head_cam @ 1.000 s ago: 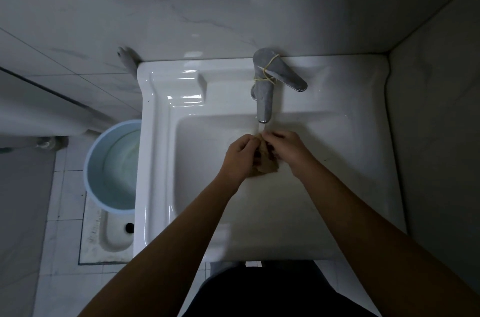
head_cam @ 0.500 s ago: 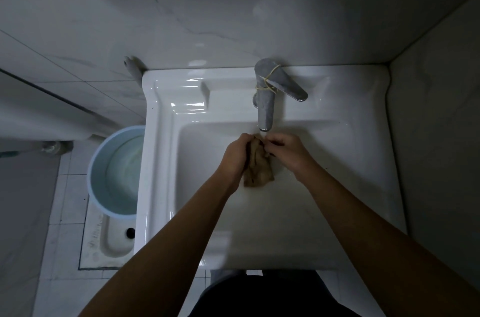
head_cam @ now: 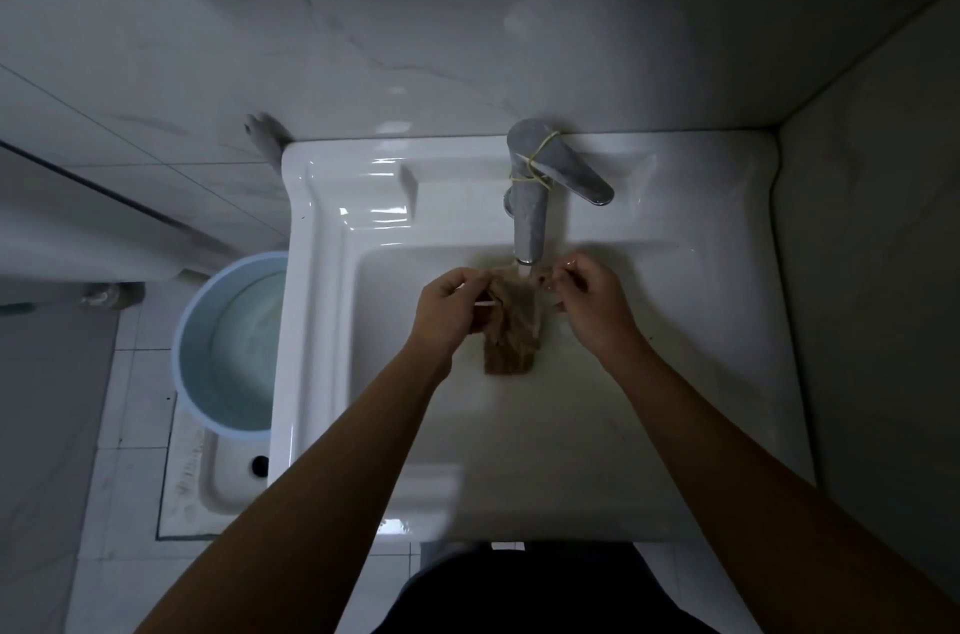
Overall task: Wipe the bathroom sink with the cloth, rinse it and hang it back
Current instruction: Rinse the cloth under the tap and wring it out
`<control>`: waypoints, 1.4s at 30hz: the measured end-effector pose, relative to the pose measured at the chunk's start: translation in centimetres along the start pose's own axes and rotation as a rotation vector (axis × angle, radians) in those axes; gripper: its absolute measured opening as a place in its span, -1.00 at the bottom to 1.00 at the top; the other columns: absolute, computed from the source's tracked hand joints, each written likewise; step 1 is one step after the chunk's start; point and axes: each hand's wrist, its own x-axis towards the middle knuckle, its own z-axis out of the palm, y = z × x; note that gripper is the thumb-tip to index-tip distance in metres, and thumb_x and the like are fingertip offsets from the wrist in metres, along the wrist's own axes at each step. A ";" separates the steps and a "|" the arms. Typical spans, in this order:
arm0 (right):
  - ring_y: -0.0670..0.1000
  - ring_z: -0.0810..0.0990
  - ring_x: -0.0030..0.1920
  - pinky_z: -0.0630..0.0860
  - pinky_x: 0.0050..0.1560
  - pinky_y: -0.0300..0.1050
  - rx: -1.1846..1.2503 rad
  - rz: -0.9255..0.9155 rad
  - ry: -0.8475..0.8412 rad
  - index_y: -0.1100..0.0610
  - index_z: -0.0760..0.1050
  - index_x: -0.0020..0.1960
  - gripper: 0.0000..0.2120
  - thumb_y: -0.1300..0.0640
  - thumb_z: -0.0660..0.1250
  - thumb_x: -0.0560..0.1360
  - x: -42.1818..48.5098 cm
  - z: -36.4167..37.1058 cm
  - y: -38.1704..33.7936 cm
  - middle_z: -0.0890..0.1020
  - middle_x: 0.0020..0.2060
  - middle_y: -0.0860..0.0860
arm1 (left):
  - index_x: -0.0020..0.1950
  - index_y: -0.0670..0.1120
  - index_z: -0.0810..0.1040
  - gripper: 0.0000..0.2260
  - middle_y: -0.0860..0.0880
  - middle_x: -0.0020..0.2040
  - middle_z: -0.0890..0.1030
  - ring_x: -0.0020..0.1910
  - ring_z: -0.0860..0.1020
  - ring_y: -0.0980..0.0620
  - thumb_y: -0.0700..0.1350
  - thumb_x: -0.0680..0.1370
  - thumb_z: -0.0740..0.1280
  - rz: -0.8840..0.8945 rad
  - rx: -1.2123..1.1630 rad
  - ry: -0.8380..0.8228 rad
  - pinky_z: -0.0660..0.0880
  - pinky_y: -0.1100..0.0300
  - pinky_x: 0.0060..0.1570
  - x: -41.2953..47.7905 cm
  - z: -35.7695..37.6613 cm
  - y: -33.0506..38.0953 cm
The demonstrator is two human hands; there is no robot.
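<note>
Rinse step: L hand [head_cam: 452,308] & R hand [head_cam: 592,303] are each pinching a top corner of cloth [head_cam: 511,337], holding it spread under tap [head_cam: 530,218] in sink [head_cam: 675,373]; water seems on. Next: wring, hang back.

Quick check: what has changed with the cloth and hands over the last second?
The left hand and right hand have drawn apart, each still pinching an upper edge of the cloth. The cloth, bunched between them a second ago, now hangs spread open under the faucet spout, over the sink. Nothing was let go. Faucet, sink and blue bucket stayed put.
</note>
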 end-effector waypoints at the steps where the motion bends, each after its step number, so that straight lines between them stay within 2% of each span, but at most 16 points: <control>1: 0.19 0.66 -0.05 0.62 -0.03 0.23 -0.002 -0.006 -0.006 -0.04 0.50 -0.19 -0.89 0.04 0.25 0.50 -0.1 -0.1 0.4 0.66 -0.16 0.11 | 0.00 -0.22 0.66 -0.80 -0.19 -0.11 0.70 -0.16 0.66 -0.07 -0.11 0.64 0.31 -0.014 -0.027 0.017 0.64 0.04 -0.06 0.0 -0.3 -0.2; 4: 0.18 0.67 0.02 0.65 -0.02 0.16 0.117 0.050 -0.001 0.02 0.54 -0.09 -0.89 0.10 0.25 0.56 -0.6 -0.2 0.7 0.68 -0.03 0.16 | 0.09 -0.29 0.63 -0.77 -0.24 0.02 0.71 -0.07 0.69 -0.16 -0.14 0.63 0.30 -0.063 -0.109 0.073 0.65 0.00 0.00 0.3 -1.3 -0.7; 7: 0.15 0.69 0.04 0.65 -0.05 -0.07 0.487 0.239 0.060 0.19 0.51 -0.01 -0.85 0.29 0.17 0.62 -1.0 -0.9 0.7 0.66 0.11 0.22 | 0.03 -0.22 0.61 -0.81 -0.20 -0.04 0.67 -0.04 0.67 -0.15 -0.19 0.62 0.22 -0.129 -0.236 0.194 0.64 -0.01 0.00 0.8 -2.7 -1.4; 10: 0.14 0.68 0.02 0.63 0.00 -0.02 0.895 0.475 0.147 0.24 0.51 -0.10 -0.83 0.30 0.16 0.58 -1.3 -2.2 1.1 0.68 -0.01 0.19 | 0.11 -0.23 0.57 -0.74 -0.16 -0.07 0.65 -0.05 0.65 -0.14 -0.19 0.62 0.11 -0.272 -0.555 0.207 0.57 -0.05 0.01 0.9 -4.7 -2.0; 12: 0.15 0.70 -0.07 0.67 -0.09 0.03 1.119 0.634 0.152 0.23 0.48 -0.18 -0.82 0.32 0.14 0.53 -1.5 -2.3 1.6 0.67 -0.19 0.15 | 0.11 -0.24 0.56 -0.70 -0.18 -0.12 0.68 -0.13 0.67 -0.16 -0.18 0.65 0.05 -0.414 -0.789 0.212 0.53 -0.12 0.12 0.8 -5.0 -2.2; 14: 0.14 0.70 -0.21 0.69 -0.28 -0.01 1.162 0.779 0.134 0.19 0.41 -0.27 -0.86 0.35 0.15 0.40 -1.6 -1.7 2.1 0.60 -0.33 0.11 | 0.12 -0.20 0.58 -0.68 -0.23 -0.13 0.71 -0.12 0.68 -0.20 -0.10 0.68 0.07 -0.558 -0.916 0.217 0.53 -0.18 0.18 0.4 -4.3 -2.6; 16: 0.09 0.58 -0.26 0.64 -0.36 -0.10 1.138 0.908 0.102 0.20 0.38 -0.27 -0.83 0.28 0.15 0.50 -1.6 -0.7 2.5 0.51 -0.31 0.09 | 0.14 -0.18 0.62 -0.63 -0.24 -0.06 0.72 -0.09 0.70 -0.22 0.06 0.67 0.15 -0.658 -0.913 0.160 0.64 -0.17 0.04 0.1 -3.5 -2.8; 19: 0.03 0.53 -0.37 0.52 -0.36 -0.16 0.998 1.035 -0.019 0.21 0.47 -0.15 -0.68 -0.01 0.22 0.62 -1.7 0.2 3.1 0.57 -0.36 0.09 | -0.16 -0.23 0.65 -0.53 -0.15 -0.29 0.69 -0.38 0.69 -0.09 0.15 0.62 0.24 -0.663 -0.764 0.013 0.66 0.06 -0.27 0.4 -2.7 -3.6; 21: -0.02 0.58 -0.50 0.48 -0.48 -0.27 0.762 1.009 -0.185 0.14 0.55 -0.20 -0.71 -0.04 0.32 0.57 -1.7 0.6 3.3 0.62 -0.46 0.03 | -0.16 -0.20 0.60 -0.63 -0.11 -0.35 0.67 -0.43 0.66 -0.02 0.06 0.63 0.25 -0.640 -0.628 -0.086 0.64 0.17 -0.34 0.5 -2.4 -4.0; 24: -0.11 0.56 -0.56 0.41 -0.57 -0.34 0.533 0.960 -0.306 0.10 0.56 -0.21 -0.79 0.04 0.34 0.57 -1.8 1.0 3.0 0.62 -0.50 -0.03 | 0.05 -0.20 0.60 -0.77 -0.15 -0.14 0.69 -0.28 0.68 -0.06 -0.07 0.62 0.24 -0.595 -0.484 -0.111 0.65 0.15 -0.38 0.7 -3.0 -4.4; 28: 0.01 0.67 -0.25 0.60 -0.27 -0.18 0.707 0.774 -0.201 0.15 0.59 -0.12 -0.80 0.11 0.24 0.57 -0.6 0.5 3.0 0.68 -0.22 0.08 | -0.10 -0.07 0.61 -0.78 -0.11 -0.01 0.68 -0.11 0.64 -0.06 0.01 0.57 0.24 -0.432 -0.450 -0.071 0.58 0.13 -0.12 0.9 -3.7 -3.6; 30: 0.03 0.66 -0.16 0.61 -0.13 -0.11 0.716 0.704 -0.128 0.10 0.51 -0.15 -0.81 0.01 0.27 0.56 -0.1 0.1 2.5 0.69 -0.18 0.08 | 0.03 -0.05 0.57 -0.78 -0.09 0.12 0.69 0.10 0.62 -0.08 0.08 0.56 0.32 -0.354 -0.438 -0.004 0.51 0.01 0.16 1.4 -3.9 -3.1; 34: -0.03 0.66 -0.34 0.59 -0.23 -0.13 0.864 0.622 -0.113 0.15 0.55 -0.15 -0.75 0.04 0.24 0.60 0.4 -0.1 0.4 0.67 -0.39 0.02 | 0.24 -0.21 0.61 -0.65 -0.19 0.10 0.64 0.24 0.57 -0.14 0.00 0.61 0.26 -0.329 -0.596 -0.071 0.50 -0.05 0.35 2.0 -3.1 -1.8; 37: 0.01 0.62 -0.30 0.62 -0.22 -0.12 0.970 0.615 -0.131 0.15 0.60 -0.21 -0.71 0.06 0.25 0.59 0.7 0.2 -0.7 0.63 -0.34 0.08 | 0.26 -0.20 0.62 -0.66 -0.16 0.01 0.72 -0.02 0.72 -0.09 -0.01 0.63 0.26 -0.400 -0.662 -0.067 0.67 0.07 0.04 2.3 -2.2 -0.8; 39: 0.03 0.68 -0.26 0.64 -0.23 -0.13 0.987 0.617 -0.155 0.21 0.61 -0.05 -0.73 0.07 0.20 0.61 1.2 0.5 -0.8 0.69 -0.22 0.11 | 0.07 -0.16 0.65 -0.71 -0.15 -0.12 0.74 -0.25 0.73 -0.06 0.03 0.63 0.29 -0.465 -0.645 -0.065 0.69 0.15 -0.24 2.7 -1.5 -0.3; 42: 0.09 0.73 -0.10 0.66 -0.13 -0.11 0.966 0.657 -0.249 0.25 0.60 0.15 -0.64 0.06 0.13 0.63 1.5 1.4 -1.2 0.72 -0.04 0.15 | -0.07 -0.13 0.66 -0.66 -0.10 -0.24 0.73 -0.37 0.70 -0.01 0.12 0.62 0.28 -0.489 -0.484 -0.135 0.64 0.22 -0.36 3.2 -0.1 0.2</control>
